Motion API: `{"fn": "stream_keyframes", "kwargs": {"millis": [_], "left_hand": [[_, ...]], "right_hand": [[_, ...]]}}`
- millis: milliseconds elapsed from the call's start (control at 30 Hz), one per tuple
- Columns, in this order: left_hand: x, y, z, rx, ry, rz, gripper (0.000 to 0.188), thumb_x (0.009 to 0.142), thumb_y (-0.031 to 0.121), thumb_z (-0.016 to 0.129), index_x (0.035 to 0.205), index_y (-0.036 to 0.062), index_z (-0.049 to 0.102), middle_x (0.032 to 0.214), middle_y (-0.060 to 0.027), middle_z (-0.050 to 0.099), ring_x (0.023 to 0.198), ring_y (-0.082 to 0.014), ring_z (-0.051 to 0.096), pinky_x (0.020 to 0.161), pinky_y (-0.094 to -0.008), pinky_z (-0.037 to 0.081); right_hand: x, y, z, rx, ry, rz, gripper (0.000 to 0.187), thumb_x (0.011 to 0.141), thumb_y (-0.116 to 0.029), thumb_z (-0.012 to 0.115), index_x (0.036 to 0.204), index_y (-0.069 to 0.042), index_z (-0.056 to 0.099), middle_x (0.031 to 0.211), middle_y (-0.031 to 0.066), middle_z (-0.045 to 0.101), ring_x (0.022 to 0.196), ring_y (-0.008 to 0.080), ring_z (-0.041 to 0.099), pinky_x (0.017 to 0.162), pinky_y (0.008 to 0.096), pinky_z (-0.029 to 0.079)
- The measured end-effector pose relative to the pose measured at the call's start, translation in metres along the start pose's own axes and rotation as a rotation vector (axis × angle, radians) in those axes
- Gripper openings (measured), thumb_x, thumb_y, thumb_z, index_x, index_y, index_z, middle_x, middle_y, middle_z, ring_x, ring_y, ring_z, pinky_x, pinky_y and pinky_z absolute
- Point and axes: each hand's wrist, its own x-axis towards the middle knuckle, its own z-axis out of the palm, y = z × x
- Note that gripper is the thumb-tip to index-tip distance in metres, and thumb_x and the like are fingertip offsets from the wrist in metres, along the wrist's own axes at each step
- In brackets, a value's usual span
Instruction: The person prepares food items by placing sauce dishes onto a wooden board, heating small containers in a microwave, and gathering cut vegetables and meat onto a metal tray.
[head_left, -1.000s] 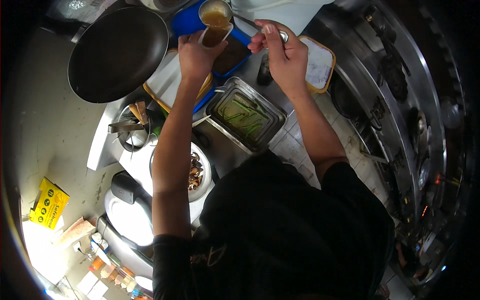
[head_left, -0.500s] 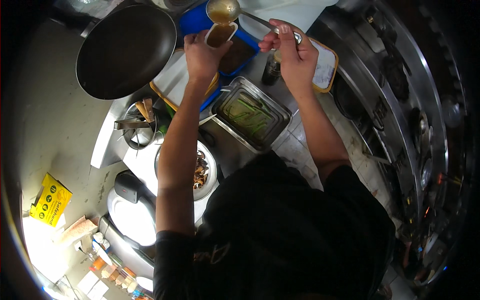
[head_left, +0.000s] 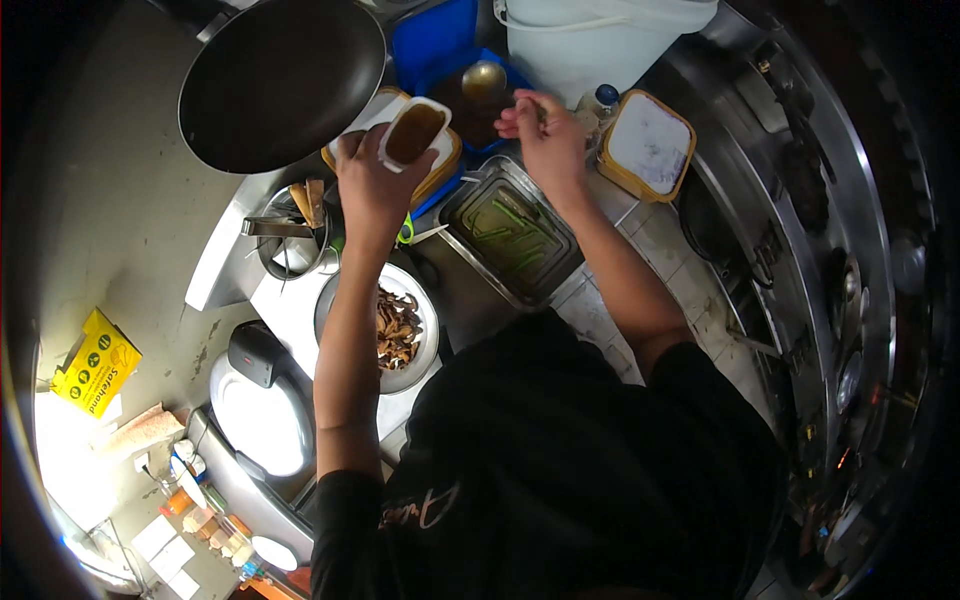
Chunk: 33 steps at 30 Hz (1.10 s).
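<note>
My left hand [head_left: 370, 195] grips a small white tub [head_left: 391, 150] with brown sauce [head_left: 415, 132] in it. My right hand [head_left: 550, 150], somewhat blurred, has its fingers closed on the ladle, whose handle hardly shows. The ladle's round bowl [head_left: 484, 80] is over or in a blue container [head_left: 512, 72] of dark brown liquid. Below my right hand lies a metal tray [head_left: 560, 262] with several green stalks [head_left: 505, 235] in liquid. My left forearm partly covers a round bowl [head_left: 426, 345] of brown sliced pieces [head_left: 398, 330].
A large black pan [head_left: 285, 85] occupies the far left, beside a metal pot of utensils [head_left: 290, 235]. Behind the blue container stands a white bucket [head_left: 600, 50]. Tubs with yellow rims [head_left: 648, 145] flank the tray. A green-handled tool [head_left: 406, 230] lies near my left wrist.
The ladle has dropped from above the small tub to the blue container. My left hand has moved nearer and left with the tub; my right hand has moved left and slightly nearer.
</note>
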Motion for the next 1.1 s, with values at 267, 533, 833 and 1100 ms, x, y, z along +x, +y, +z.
{"fn": "stream_keyframes", "kwargs": {"millis": [267, 533, 833, 1100], "left_hand": [[-0.025, -0.007, -0.027, 0.091, 0.003, -0.152, 0.063, 0.07, 0.033, 0.089, 0.118, -0.0015, 0.067, 0.117, -0.0195, 0.058, 0.107, -0.0354, 0.061, 0.094, -0.0429, 0.051], [-0.026, -0.007, -0.025, 0.105, 0.0, -0.131, 0.062, 0.07, 0.033, 0.088, 0.117, -0.0015, 0.067, 0.115, -0.0197, 0.059, 0.108, -0.0354, 0.06, 0.094, -0.0432, 0.05], [-0.025, -0.019, -0.027, 0.093, 0.006, -0.14, 0.062, 0.069, 0.032, 0.088, 0.118, -0.0009, 0.067, 0.112, -0.0196, 0.059, 0.106, -0.0354, 0.059, 0.094, -0.0442, 0.049], [-0.016, -0.002, -0.029, 0.061, -0.01, -0.171, 0.059, 0.071, 0.03, 0.088, 0.116, -0.0018, 0.067, 0.114, -0.0211, 0.062, 0.109, -0.0365, 0.058, 0.094, -0.0432, 0.048]], "right_hand": [[-0.007, 0.02, 0.01, -1.187, -0.214, -0.446, 0.033, 0.086, -0.005, 0.057, 0.118, 0.002, 0.064, 0.128, 0.0352, 0.054, 0.124, 0.052, 0.05, 0.096, 0.0514, 0.049], [0.075, 0.092, 0.044, -1.495, -0.498, -0.212, 0.022, 0.085, -0.014, 0.062, 0.102, -0.008, 0.075, 0.128, 0.0219, 0.056, 0.118, 0.0399, 0.048, 0.092, 0.0504, 0.046], [0.09, 0.085, 0.031, -1.265, -0.349, -0.152, 0.022, 0.084, -0.009, 0.061, 0.102, -0.01, 0.074, 0.127, 0.0194, 0.058, 0.119, 0.0377, 0.05, 0.097, 0.0512, 0.042], [0.051, -0.066, 0.006, -0.058, -0.423, -0.003, 0.031, 0.087, 0.005, 0.049, 0.112, -0.003, 0.066, 0.13, 0.0108, 0.063, 0.115, 0.0213, 0.058, 0.098, 0.0341, 0.045]]}}
